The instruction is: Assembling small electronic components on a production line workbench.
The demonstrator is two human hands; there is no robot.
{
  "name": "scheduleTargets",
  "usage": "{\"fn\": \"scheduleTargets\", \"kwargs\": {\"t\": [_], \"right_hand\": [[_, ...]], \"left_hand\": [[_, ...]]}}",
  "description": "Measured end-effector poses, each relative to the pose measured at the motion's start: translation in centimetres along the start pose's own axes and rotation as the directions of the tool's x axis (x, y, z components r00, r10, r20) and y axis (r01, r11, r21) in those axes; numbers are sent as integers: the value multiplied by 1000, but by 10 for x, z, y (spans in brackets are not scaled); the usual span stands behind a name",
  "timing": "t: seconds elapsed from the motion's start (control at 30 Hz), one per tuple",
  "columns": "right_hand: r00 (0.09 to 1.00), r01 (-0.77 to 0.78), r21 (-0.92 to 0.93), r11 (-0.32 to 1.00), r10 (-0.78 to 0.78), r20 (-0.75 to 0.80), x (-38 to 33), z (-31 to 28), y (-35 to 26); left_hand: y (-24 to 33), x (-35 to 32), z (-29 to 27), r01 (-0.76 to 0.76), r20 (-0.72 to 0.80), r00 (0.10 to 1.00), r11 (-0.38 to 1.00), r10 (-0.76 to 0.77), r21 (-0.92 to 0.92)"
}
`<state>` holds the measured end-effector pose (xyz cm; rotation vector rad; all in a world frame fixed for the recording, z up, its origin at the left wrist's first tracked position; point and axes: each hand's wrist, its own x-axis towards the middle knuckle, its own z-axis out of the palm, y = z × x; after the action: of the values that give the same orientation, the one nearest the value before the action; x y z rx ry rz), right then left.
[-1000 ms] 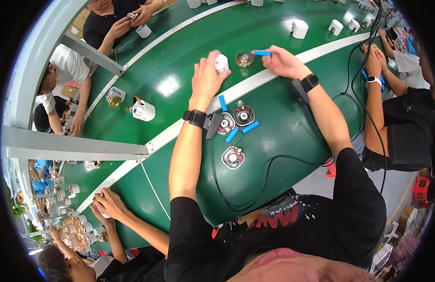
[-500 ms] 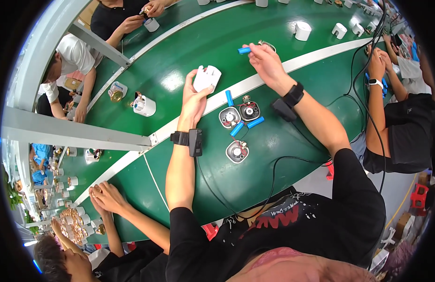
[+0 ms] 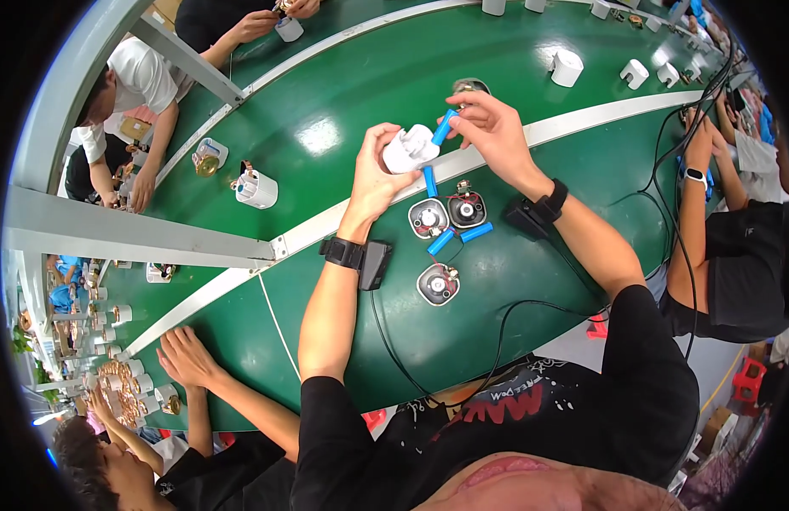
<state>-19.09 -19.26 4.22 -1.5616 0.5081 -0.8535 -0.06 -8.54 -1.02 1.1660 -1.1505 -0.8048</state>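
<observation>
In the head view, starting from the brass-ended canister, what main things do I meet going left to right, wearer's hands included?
Brass-ended canister, ribbed white canister, left hand, held white housing, held blue cylindrical cell, right hand, notched white housing, another notched white housing.

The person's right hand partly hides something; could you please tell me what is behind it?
Behind the right hand, the top of a rounded, metallic-looking object shows; the hand covers its lower part, so its full shape cannot be seen.
</observation>
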Motion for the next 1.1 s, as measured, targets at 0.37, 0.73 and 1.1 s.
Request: {"fn": "scheduleTargets", "kwargs": {"t": [0.37, 0.73, 1.1], "right_hand": [[937, 344, 77, 936, -347, 40, -7, 4, -1], [777, 629, -140, 765, -620, 106, -9, 7, -8], [740, 664, -430, 611, -620, 262, -18, 16, -12]], "left_hand": [[12, -9, -14, 413, 439, 882, 729, -170, -547], [16, -9, -13, 473, 539, 832, 672, -130, -569], [-5, -7, -16, 533, 615, 788, 521, -21, -666]]}}
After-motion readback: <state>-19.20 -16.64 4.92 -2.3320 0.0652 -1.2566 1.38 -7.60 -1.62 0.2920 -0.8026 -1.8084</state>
